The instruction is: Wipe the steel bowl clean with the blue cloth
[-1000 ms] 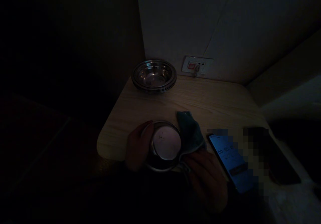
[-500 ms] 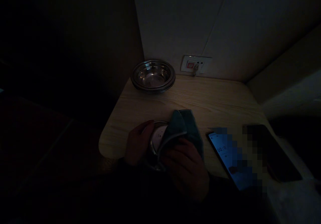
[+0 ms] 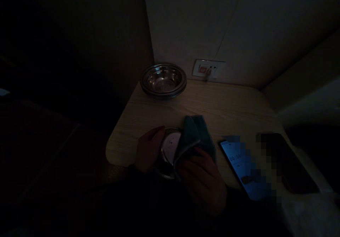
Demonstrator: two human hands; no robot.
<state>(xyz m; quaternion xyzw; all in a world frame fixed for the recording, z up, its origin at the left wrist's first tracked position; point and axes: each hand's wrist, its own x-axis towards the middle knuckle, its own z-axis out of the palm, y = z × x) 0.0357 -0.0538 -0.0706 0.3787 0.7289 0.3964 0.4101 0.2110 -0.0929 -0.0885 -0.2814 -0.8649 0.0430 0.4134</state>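
The scene is very dark. My left hand (image 3: 148, 152) grips the left rim of a small steel bowl (image 3: 168, 151), held tilted at the near edge of a light wooden table (image 3: 225, 109). My right hand (image 3: 203, 180) is closed on a dark teal cloth (image 3: 198, 137) and presses it against the right half of the bowl, covering that part. The cloth's far end lies folded on the table.
A stack of steel bowls (image 3: 163, 80) stands at the table's far left corner by the wall. A wall socket (image 3: 208, 68) sits behind the table. A lit phone (image 3: 240, 166) and a dark phone (image 3: 289, 162) lie at the right, partly blurred.
A second ago the cloth lay to the right of the bowl with its inside showing. My right hand has since brought the cloth leftward over the bowl and stays there.
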